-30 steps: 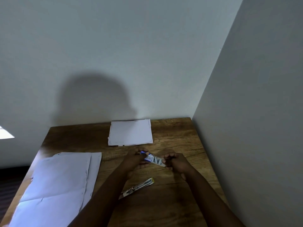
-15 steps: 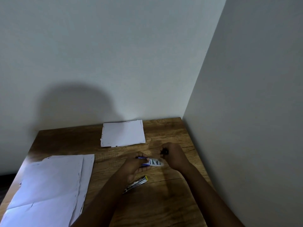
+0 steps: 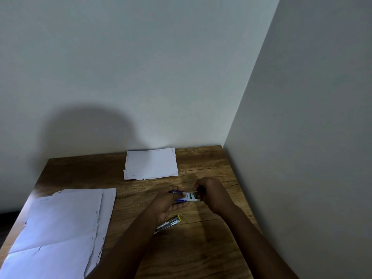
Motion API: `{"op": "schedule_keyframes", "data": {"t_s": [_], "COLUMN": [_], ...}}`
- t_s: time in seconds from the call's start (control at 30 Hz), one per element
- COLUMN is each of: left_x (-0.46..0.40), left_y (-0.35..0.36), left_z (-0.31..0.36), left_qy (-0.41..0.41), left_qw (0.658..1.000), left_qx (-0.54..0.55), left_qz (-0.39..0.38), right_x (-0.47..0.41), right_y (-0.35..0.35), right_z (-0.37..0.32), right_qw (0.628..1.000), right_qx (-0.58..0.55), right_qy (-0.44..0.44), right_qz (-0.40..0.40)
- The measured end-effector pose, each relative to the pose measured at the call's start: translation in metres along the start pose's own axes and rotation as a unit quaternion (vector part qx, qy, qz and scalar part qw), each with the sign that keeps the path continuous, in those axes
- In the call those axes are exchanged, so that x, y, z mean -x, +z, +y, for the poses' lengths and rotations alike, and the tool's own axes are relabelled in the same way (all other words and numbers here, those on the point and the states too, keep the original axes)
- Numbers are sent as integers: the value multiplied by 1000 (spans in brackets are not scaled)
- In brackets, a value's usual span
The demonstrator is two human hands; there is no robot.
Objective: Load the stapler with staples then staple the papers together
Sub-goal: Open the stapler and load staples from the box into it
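Both hands meet over the middle of the wooden table (image 3: 201, 248). My left hand (image 3: 168, 204) holds a small white and blue staple box (image 3: 190, 196) from its left end. My right hand (image 3: 211, 193) has its fingers pinched at the box's right end; what they grip is too small to tell. A slim metal stapler (image 3: 170, 223) with a yellow tip lies flat on the table just below my left hand, partly hidden by my forearm. A large stack of white papers (image 3: 58, 230) lies at the left. A smaller stack of white papers (image 3: 151, 164) lies at the back.
The table stands in a corner, with a wall (image 3: 312, 158) running close along its right edge and another wall (image 3: 141, 77) behind it. Bare wood shows at the front right, between my arms and the right edge.
My right hand moved from the right end of the box up and over it, fingers now pinched at its opening. The view shifted, so everything sits slightly further left.
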State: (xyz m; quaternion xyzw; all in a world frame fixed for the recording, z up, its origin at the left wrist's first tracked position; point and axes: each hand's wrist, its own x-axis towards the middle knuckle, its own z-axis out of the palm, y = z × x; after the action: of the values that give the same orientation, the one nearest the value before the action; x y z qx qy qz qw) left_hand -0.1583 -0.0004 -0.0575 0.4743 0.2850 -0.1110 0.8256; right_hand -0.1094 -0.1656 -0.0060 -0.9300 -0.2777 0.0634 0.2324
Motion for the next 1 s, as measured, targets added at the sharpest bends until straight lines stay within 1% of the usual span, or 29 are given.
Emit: {"op": "schedule_keyframes", "data": {"t_s": [0.23,0.47,0.7,0.77,0.8,0.83,0.87,0.9,0.93,0.97,1.0], "left_x": [3,3,1,2,2,2,2,2,2,2,2], "left_y": [4,3,0,0,-1,-1,-2,-2,-2,-1,-1], "left_z": [1,3,-1,-1,-1,-1,0,0,1,2,3], "left_qy": [10,11,4,3,2,2,2,1,0,-1,-2], "left_qw": [1000,1000,1000,1000,1000,1000,1000,1000,999,999,999], "left_qx": [4,13,15,20,24,26,28,29,30,31,32], "left_qz": [-8,-6,-10,-11,-10,-10,-10,-11,-11,-12,-12], "right_x": [3,6,8,8,8,9,9,10,10,10,10], "right_y": [2,1,2,1,0,-2,-3,-4,-5,-5,-4], "right_z": [-6,-6,1,3,4,3,3,3,3,4,7], "right_qw": [997,996,1000,1000,998,991,976,950,916,879,846], "right_qx": [67,81,20,-21,-62,-124,-201,-282,-353,-412,-447], "right_qy": [-19,-33,-12,-4,7,27,59,102,150,195,237], "right_qz": [13,11,14,18,27,42,65,92,118,143,168]}}
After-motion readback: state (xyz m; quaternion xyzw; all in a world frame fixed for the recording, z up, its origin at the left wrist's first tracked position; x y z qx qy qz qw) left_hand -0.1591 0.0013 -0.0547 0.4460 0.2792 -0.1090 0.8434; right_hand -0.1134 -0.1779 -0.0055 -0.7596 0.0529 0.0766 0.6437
